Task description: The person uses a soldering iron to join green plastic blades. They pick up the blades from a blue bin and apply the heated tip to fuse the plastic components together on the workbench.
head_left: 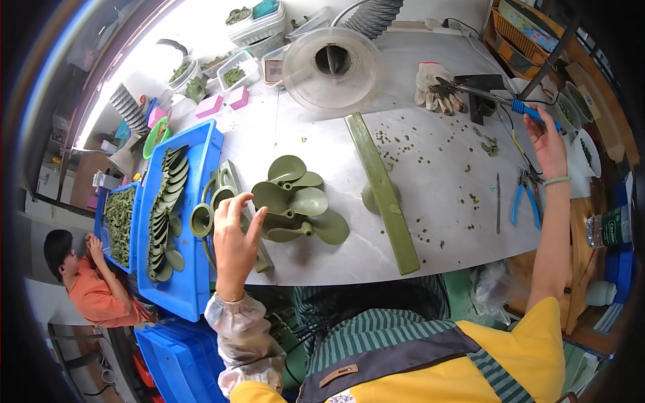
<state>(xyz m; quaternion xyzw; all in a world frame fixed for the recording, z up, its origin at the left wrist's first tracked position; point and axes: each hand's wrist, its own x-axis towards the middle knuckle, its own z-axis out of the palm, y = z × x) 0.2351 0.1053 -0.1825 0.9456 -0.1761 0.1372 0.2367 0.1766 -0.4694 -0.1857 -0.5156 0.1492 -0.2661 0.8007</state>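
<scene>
Left hand raised, fingers spread apart, hovering at olive-green propeller parts clustered mid-table, nothing gripped. Right hand extended far right, closed on blue-handled tool. Long green bar laid just beside propellers. Blue tray with stacked blades at left. Blue pliers near right wrist.

Bare grey table lies open at frame centre-right, between the long olive-green plastic bar and the blue-handled pliers, strewn only with small green scraps. Left of the bar, the cluster of olive propeller blades blocks the way; the blue plastic tray fills the left. At upper centre the clear round funnel stands in the path.
</scene>
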